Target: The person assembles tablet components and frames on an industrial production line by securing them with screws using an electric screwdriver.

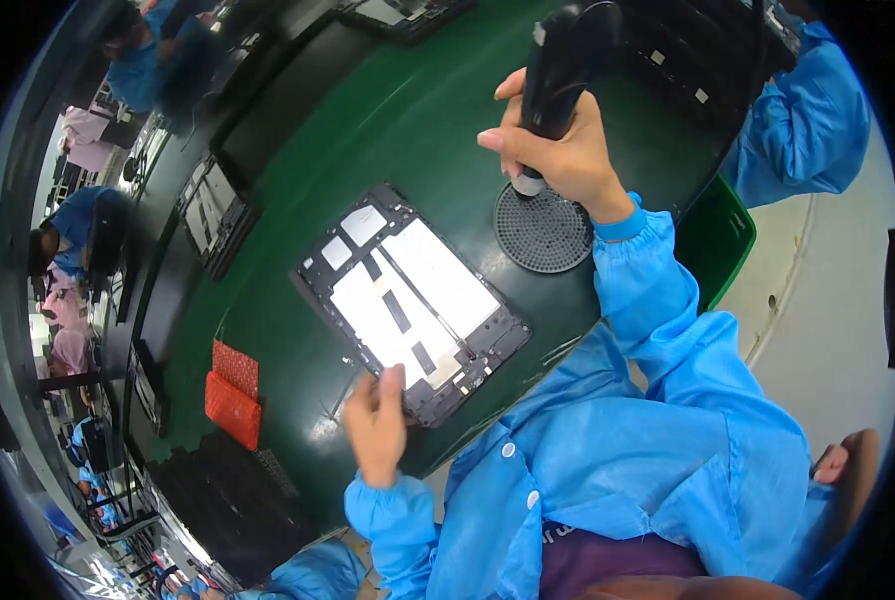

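An opened tablet [438, 270] lies slanted on the green work surface, showing white battery panels and dark strips inside a black frame. At its near left edge is my left hand [376, 425], thumb against the frame and fingers curled beside it; what the fingertips touch underneath is hidden. My right hand [568, 150] is wrapped around a black electric screwdriver [558, 85], raised to the right of the tablet. The tool's lower end, pale and partly behind the hand, points down over a round grey screw tray [543, 235] full of small holes.
Red bubble-wrap pouches [234, 400] lie left of the tablet, with a black stack [233, 505] nearer. Another opened tablet [213, 215] sits at the far left. A green bin [733, 245] stands at the right edge. A co-worker's blue sleeve [808, 130] reaches in at upper right.
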Demonstrator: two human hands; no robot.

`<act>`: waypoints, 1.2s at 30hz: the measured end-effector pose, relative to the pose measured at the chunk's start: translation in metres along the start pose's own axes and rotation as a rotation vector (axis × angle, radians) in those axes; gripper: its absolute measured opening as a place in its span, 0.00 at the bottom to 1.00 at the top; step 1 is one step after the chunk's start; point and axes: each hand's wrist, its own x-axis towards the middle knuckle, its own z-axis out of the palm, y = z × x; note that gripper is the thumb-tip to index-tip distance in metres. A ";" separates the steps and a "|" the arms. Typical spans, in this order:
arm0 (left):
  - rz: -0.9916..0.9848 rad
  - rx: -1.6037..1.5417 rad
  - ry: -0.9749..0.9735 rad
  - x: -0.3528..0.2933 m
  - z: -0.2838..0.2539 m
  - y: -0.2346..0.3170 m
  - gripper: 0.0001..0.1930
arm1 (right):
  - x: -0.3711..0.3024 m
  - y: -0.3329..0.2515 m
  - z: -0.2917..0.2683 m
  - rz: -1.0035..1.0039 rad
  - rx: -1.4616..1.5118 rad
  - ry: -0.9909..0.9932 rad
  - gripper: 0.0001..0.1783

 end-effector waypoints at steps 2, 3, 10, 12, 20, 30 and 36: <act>0.329 0.175 0.355 0.012 -0.015 -0.028 0.19 | 0.001 0.001 -0.001 0.025 -0.008 0.011 0.19; 0.404 0.258 0.383 0.015 -0.027 -0.034 0.18 | 0.002 0.003 0.000 0.021 -0.003 0.025 0.19; 0.490 0.293 0.195 0.045 -0.044 -0.046 0.14 | 0.014 0.015 0.006 0.049 -0.034 0.011 0.19; 0.442 0.280 0.184 0.043 -0.044 -0.037 0.14 | 0.014 0.018 0.006 0.064 -0.040 -0.014 0.19; 0.459 0.294 0.149 0.045 -0.044 -0.032 0.14 | 0.014 0.022 0.007 0.075 -0.019 -0.003 0.18; 0.420 0.373 0.094 0.042 -0.056 -0.027 0.15 | 0.015 0.023 0.008 0.086 -0.021 0.010 0.18; 0.346 0.243 0.071 0.049 -0.056 -0.037 0.11 | 0.014 0.025 0.006 0.062 -0.041 -0.008 0.19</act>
